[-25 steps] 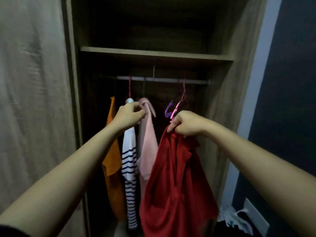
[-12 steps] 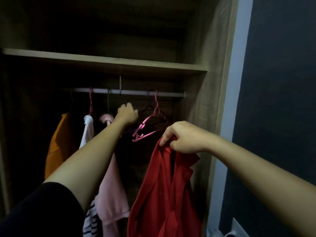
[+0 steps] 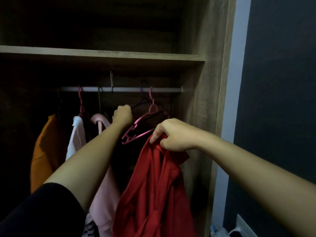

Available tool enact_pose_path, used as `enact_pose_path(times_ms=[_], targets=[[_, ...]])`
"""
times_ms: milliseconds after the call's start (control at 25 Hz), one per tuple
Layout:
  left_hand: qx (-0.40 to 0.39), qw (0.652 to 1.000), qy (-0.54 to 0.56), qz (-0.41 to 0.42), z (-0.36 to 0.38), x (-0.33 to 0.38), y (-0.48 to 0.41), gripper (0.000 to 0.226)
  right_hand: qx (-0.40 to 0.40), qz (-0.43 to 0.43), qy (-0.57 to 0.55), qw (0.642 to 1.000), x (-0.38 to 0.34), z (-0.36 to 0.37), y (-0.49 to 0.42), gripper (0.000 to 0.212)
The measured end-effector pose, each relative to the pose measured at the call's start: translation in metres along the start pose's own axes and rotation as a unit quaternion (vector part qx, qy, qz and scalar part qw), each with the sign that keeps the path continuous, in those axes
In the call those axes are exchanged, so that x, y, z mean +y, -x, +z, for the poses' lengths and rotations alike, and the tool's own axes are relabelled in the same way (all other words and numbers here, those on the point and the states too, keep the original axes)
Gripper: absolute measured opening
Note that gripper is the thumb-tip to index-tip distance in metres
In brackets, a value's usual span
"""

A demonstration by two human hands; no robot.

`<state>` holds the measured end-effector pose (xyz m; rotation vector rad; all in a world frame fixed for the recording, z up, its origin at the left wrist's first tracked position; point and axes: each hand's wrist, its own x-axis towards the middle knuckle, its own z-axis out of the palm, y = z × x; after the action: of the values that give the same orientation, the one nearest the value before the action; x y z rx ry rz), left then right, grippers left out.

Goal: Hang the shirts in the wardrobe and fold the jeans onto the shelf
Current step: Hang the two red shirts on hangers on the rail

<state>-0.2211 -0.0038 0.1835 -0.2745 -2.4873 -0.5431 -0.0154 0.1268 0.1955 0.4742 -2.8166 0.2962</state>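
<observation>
My right hand (image 3: 172, 135) grips the collar of a red shirt (image 3: 155, 189), which hangs limp in front of the open wardrobe. My left hand (image 3: 122, 115) reaches inside, fingers closed at the left end of an empty pink hanger (image 3: 136, 132) that hangs tilted from the metal rail (image 3: 123, 89). A dark purple hanger (image 3: 145, 101) hangs just behind it. On the rail to the left hang an orange shirt (image 3: 44, 151), a white striped shirt (image 3: 76, 135) and a pink shirt (image 3: 102, 185). No jeans are in view.
A wooden shelf (image 3: 102, 55) runs above the rail. The wardrobe's right side panel (image 3: 205, 117) stands close to the red shirt. A dark wall (image 3: 277, 100) lies to the right, with pale items on the floor (image 3: 218, 231) at its foot.
The view has moved closer and to the right. My left hand left the striped shirt's hanger and went right to the empty pink hanger. My right hand keeps hold of the red shirt.
</observation>
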Motion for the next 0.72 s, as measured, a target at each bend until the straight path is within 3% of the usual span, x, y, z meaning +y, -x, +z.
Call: enact_pose_path(times_ms=[400, 720], targets=[[0.023, 0.999, 0.021, -0.014, -0.068, -0.036, 0.05, 0.028, 0.003, 0.056, 0.015, 0.998, -0.021, 0.036, -0.006, 0.04], [0.106, 0.991, 0.075, -0.037, -0.151, -0.169, 0.154, 0.033, 0.016, 0.161, 0.008, 0.987, -0.045, 0.054, 0.013, 0.038]])
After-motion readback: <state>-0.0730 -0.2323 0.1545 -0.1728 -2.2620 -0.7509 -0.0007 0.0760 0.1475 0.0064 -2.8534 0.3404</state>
